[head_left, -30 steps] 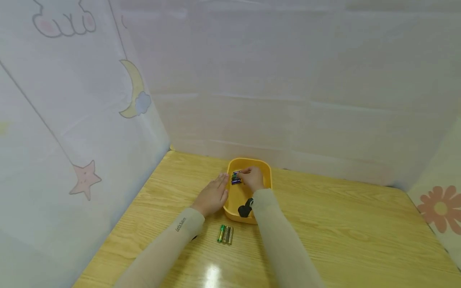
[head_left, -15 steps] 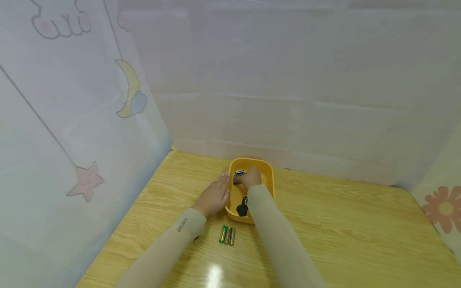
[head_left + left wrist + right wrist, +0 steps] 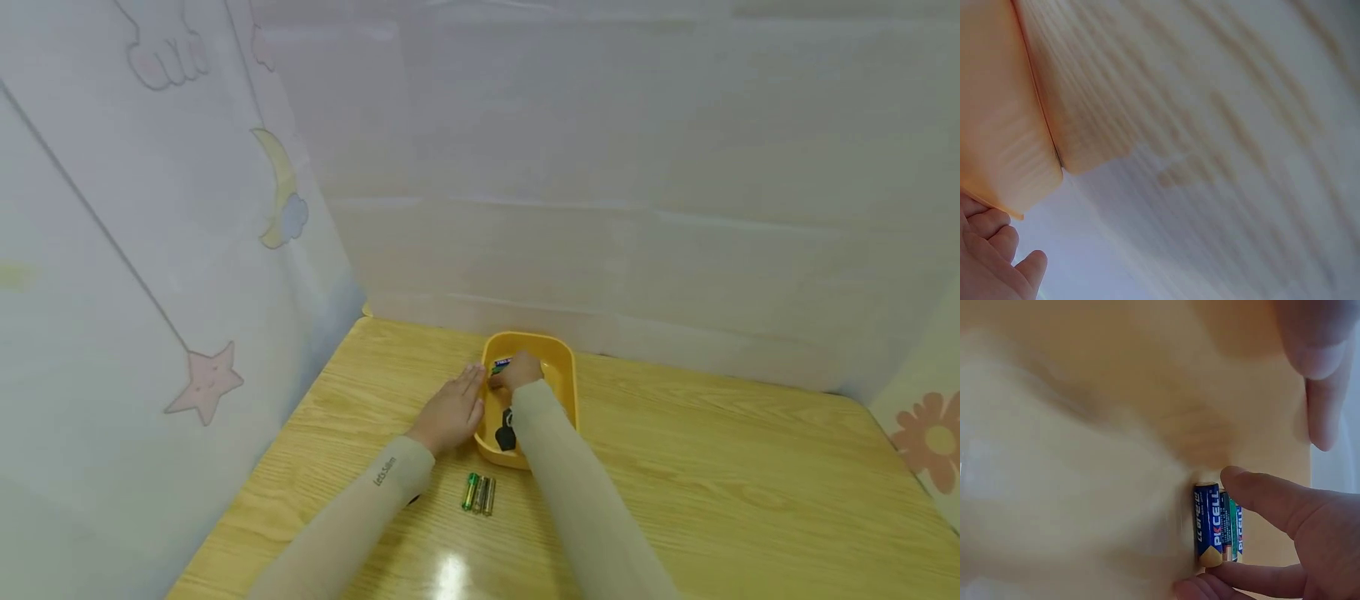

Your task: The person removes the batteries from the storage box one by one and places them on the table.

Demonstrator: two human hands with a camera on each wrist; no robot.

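A yellow plastic bin (image 3: pixel 574 392) stands on the wooden table. My right hand (image 3: pixel 517 372) reaches inside it. In the right wrist view, its thumb and a finger pinch the ends of a blue PKCELL battery (image 3: pixel 1208 522). A green battery (image 3: pixel 1231 525) and another blue battery (image 3: pixel 1239 532) lie side by side with it against the bin's wall. My left hand (image 3: pixel 448 414) rests along the bin's left rim with its fingers extended. On the table in front of the bin, a green-and-gold battery (image 3: pixel 469 492) lies beside two gold batteries (image 3: pixel 484 496).
The right wrist's black camera mount (image 3: pixel 506 433) hangs over the near part of the bin. Pale printed curtains (image 3: pixel 525 208) enclose the table (image 3: pixel 712 467) at the back and sides. The bin stands near the table's back edge.
My right hand has moved down over the batteries in the bin and now hides more of them in the head view. The left hand stays at the rim; the head view has shifted slightly.
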